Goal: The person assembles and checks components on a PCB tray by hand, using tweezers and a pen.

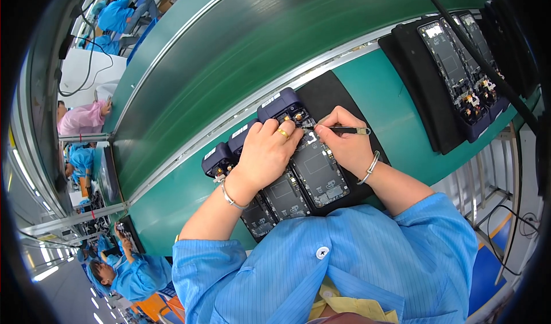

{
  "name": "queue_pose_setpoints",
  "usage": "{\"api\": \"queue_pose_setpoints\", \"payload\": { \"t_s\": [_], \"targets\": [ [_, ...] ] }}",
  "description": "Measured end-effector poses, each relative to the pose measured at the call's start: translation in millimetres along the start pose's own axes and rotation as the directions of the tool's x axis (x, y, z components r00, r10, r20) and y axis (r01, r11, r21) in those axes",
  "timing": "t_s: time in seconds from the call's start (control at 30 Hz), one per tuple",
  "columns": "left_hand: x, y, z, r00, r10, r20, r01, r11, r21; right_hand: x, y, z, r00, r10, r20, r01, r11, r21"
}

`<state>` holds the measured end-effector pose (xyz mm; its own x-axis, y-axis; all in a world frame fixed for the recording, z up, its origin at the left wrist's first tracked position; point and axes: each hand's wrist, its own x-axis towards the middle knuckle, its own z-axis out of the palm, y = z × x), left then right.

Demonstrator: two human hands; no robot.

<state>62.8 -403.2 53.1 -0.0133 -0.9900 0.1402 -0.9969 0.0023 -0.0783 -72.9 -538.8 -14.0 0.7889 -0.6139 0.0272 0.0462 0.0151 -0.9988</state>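
Observation:
Several opened handheld electronic devices lie side by side in front of me, each with a dark purple end piece and bare circuitry. My left hand [267,149] rests over the upper part of the rightmost device [317,170], its fingers bent together at the connectors; what its fingertips pinch is hidden. In my right hand [349,143] is a slim black tool with a silver end [353,130], held like a pen. Its tip points left into the same device, close to my left fingertips. The neighbouring device [282,195] lies partly under my left hand.
A black mat [324,92] lies under the devices on the green bench [364,77]. More opened devices [447,60] sit on black mats at the right, with a dark cable [476,51] crossing above. A metal rail [229,126] borders the green belt [247,43]. Co-workers [135,275] sit at the left.

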Motion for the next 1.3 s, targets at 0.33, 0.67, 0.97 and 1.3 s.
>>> {"api": "queue_pose_setpoints", "payload": {
  "t_s": [0.33, 0.67, 0.97, 1.3],
  "targets": [
    [1.2, -2.7, 1.1, 1.000, 0.013, -0.008, -0.013, 1.000, -0.028, 0.2, 2.2, 4.3, 0.995, 0.006, -0.096, 0.000, 0.998, 0.058],
    [2.0, -1.7, -2.0, 0.999, 0.005, 0.040, -0.005, 1.000, -0.010, -2.7, -1.7, 5.1, 0.997, -0.024, -0.070, 0.027, 0.998, 0.051],
    [5.9, 0.3, -5.4, 0.996, 0.001, 0.087, 0.000, 1.000, -0.005, -1.5, -13.0, 8.6, 0.987, -0.153, -0.056, 0.145, 0.981, -0.129],
    [-15.0, 7.6, -6.9, 0.996, -0.055, -0.074, 0.050, 0.997, -0.066, 2.3, -18.2, 3.6, 0.971, 0.236, -0.042, -0.224, 0.955, 0.195]
  ]
}}
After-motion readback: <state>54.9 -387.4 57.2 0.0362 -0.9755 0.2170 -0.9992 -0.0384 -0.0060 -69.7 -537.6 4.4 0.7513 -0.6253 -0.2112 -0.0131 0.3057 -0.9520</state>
